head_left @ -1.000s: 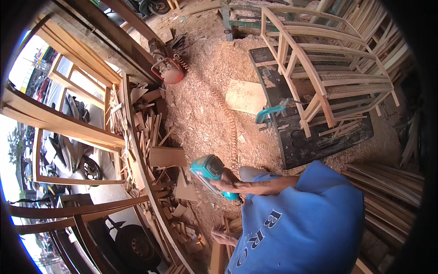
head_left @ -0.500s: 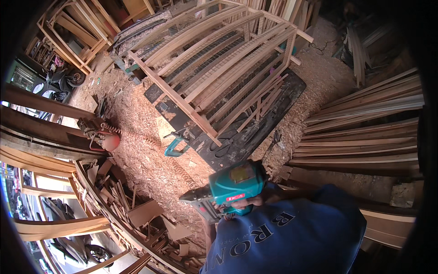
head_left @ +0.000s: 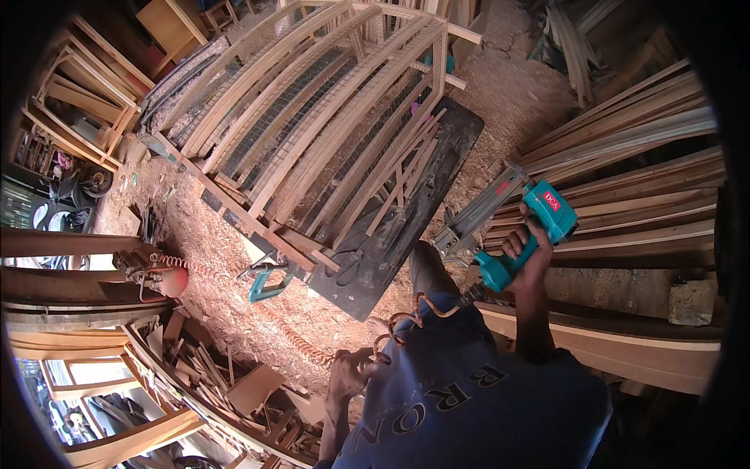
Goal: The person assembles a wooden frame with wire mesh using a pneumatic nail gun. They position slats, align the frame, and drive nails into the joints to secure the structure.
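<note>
My right hand [head_left: 533,254] is wrapped round the handle of a teal nail gun [head_left: 553,209], held up to the right of the bench. Its long grey magazine points toward the bench. From the handle's end, a coiled orange air hose [head_left: 426,306] loops across my lap. My left hand [head_left: 350,377] is closed on that hose near my left side; its fingers are partly hidden. Beyond, a slatted wooden frame [head_left: 269,195] with wire mesh lies on a dark worktable [head_left: 351,291]. A pair of scissors [head_left: 344,270] rests near the table's close corner.
A teal clamp [head_left: 268,288] sits at the table's left edge. Farther left stands a red air compressor [head_left: 166,281]. Long boards [head_left: 617,172] are stacked at the right. Wood offcuts [head_left: 254,387] pile up at the lower left, and shavings cover the floor.
The nail gun has swung from before my chest out to the right and turned, handle now showing. My left hand has come into clear view on the hose. The view has shifted.
</note>
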`<action>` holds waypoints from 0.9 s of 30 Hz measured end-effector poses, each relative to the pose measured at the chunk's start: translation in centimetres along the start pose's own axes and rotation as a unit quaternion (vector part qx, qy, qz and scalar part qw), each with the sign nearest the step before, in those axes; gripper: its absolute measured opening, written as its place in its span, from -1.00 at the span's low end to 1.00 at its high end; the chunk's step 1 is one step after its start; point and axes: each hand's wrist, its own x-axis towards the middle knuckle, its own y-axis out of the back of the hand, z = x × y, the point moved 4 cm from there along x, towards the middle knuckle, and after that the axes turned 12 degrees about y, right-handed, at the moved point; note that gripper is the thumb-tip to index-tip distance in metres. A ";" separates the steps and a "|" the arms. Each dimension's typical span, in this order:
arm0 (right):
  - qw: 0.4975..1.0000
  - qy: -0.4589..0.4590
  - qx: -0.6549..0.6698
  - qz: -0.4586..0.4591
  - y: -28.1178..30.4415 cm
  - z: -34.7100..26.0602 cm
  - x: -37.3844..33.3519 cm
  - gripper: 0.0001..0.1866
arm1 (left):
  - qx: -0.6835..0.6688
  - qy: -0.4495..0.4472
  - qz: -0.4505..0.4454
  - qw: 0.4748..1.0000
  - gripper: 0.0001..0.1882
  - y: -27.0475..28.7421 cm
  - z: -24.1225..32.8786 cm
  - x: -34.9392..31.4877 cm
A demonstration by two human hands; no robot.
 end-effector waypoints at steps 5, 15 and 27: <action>0.997 -0.064 0.006 0.037 4.2 3.3 11.6 -0.61 | 0.021 0.014 0.037 0.999 -0.46 -1.5 6.3 8.0; 0.965 -0.247 -0.037 0.076 8.8 13.9 33.6 -0.73 | 0.078 0.182 0.182 0.963 -0.59 -6.3 8.5 26.1; 0.942 -0.326 -0.052 0.067 9.8 15.8 38.9 -0.70 | 0.039 0.026 0.467 0.883 -0.60 4.6 28.0 34.8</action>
